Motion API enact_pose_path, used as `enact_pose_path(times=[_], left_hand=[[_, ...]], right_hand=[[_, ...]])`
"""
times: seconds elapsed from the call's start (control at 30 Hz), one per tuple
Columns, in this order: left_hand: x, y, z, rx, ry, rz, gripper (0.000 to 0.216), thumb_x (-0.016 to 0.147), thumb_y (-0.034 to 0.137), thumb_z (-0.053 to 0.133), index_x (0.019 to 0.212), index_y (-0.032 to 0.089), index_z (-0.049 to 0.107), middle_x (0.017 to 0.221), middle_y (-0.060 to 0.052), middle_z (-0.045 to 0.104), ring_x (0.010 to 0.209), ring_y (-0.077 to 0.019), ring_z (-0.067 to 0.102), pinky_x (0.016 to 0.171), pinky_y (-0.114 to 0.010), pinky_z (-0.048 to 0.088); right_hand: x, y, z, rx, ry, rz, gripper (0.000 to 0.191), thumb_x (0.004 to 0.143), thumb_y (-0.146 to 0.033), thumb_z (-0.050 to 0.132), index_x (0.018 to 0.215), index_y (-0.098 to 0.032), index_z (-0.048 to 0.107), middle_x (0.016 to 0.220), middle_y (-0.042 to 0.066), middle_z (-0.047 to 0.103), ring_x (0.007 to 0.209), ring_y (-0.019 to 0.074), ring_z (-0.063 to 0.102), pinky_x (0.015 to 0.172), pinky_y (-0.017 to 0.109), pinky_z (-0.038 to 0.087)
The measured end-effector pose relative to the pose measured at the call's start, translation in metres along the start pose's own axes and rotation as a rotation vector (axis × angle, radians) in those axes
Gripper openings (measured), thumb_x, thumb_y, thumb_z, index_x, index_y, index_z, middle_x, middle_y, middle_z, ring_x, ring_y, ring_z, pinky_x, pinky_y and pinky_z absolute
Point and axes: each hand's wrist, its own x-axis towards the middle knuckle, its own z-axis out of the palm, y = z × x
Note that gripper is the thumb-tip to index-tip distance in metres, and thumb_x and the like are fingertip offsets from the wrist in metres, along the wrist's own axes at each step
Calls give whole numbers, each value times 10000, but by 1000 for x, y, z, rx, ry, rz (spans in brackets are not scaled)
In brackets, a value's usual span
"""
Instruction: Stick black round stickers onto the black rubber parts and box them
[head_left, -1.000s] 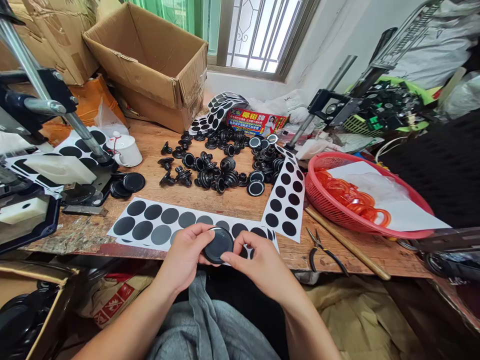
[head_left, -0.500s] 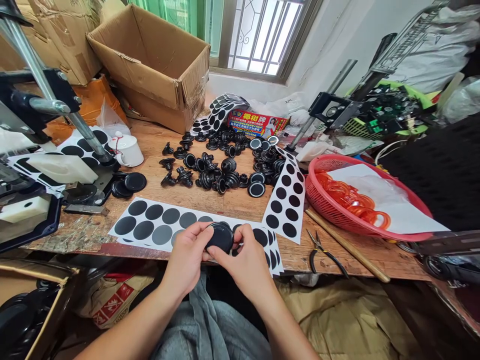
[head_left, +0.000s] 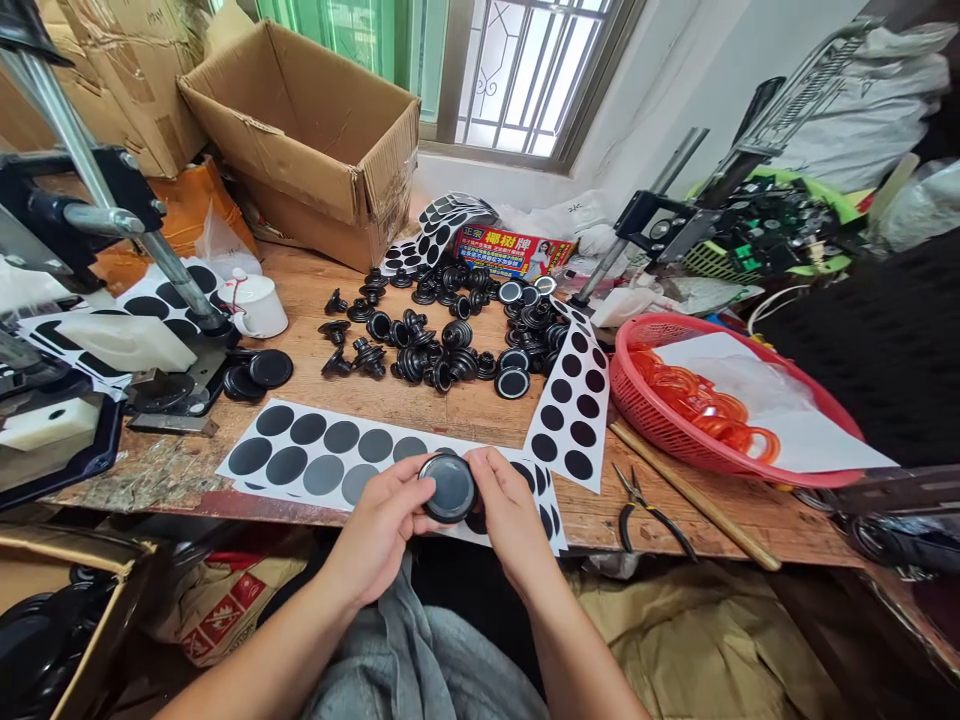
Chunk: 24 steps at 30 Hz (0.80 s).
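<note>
A round black cap (head_left: 448, 486) is held up between my two hands, its flat face toward me, just above the bench's front edge. My left hand (head_left: 386, 510) pinches it from the left, thumb lying on the rim. On the other side my right hand (head_left: 508, 505) grips its right edge; part of those fingers is hidden behind it. Beneath and behind the hands lies a white sheet of round black stickers (head_left: 322, 453). Farther back, many black knob-like parts (head_left: 457, 335) are spread in a loose group. A second sticker sheet (head_left: 574, 400) slants down to the right of them.
Pliers (head_left: 637, 505) and a wooden stick (head_left: 697, 495) lie right of my hands, beside a red basket (head_left: 630, 400) of orange rings. To the left stand a white mug (head_left: 259, 305), stacked black discs (head_left: 270, 367) and a metal press (head_left: 176, 270). Behind is an open carton (head_left: 300, 190).
The black cap has been tilted so its face shows more fully toward me. My right thumb has moved off the front of it to the right edge.
</note>
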Motion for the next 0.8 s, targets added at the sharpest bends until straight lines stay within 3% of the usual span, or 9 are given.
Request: enact_pose_path(times=[0.1,0.23,0.37,0.47,0.53,0.63,0.73,0.8], left_hand=[[0,0,-4,82,-30,10,417,762,128,682,1171,203,652,1062,-73,696,829,-146,629,722,-237,526],[0,1,-7,92,-34,13,433,747,119,693,1169,204,650,1084,-81,688,878,-165,631,769,-268,530],[0,-1,-9,59,3,4,329,809,285,665,1120,179,678,1029,-110,702,823,-192,661,685,-304,562],[5,1,-18,199,60,22,394,832,432,606,1082,139,690,925,-136,720,731,-225,682,589,-338,570],[11,10,-34,378,146,86,453,837,475,571,1096,120,678,910,-147,724,721,-243,689,574,-356,573],[25,43,-75,579,334,227,471,852,452,529,1192,139,619,1034,-146,706,834,-254,694,665,-377,583],[42,88,-125,790,535,360,455,807,332,585,1232,168,592,1237,-143,621,1061,-278,632,869,-402,533],[53,112,-152,974,622,416,445,755,216,625,1194,146,622,1322,-157,561,1241,-304,504,1044,-413,399]], right_hand=[[-3,-4,-5,92,-44,40,333,921,-503,428,838,-213,569,683,-32,502,608,132,417,572,247,350],[-6,-8,-4,149,-79,35,289,876,-485,535,902,-203,593,773,-13,576,653,128,476,606,242,387],[-5,-4,4,182,-114,34,301,768,-437,693,891,-186,581,819,13,625,744,152,545,687,268,434],[-2,0,12,169,-125,60,291,795,-466,654,816,-185,577,745,3,602,696,146,530,673,273,428],[0,3,16,151,-151,74,299,817,-484,619,814,-186,594,719,4,592,677,147,524,655,273,421],[3,6,18,133,-182,99,326,808,-505,619,880,-187,628,718,17,601,673,160,532,624,276,417],[4,8,17,115,-185,113,346,787,-518,636,900,-191,644,724,25,610,681,170,540,617,281,419],[5,8,19,105,-192,114,347,780,-526,637,888,-196,647,719,24,609,678,171,540,618,283,419]])
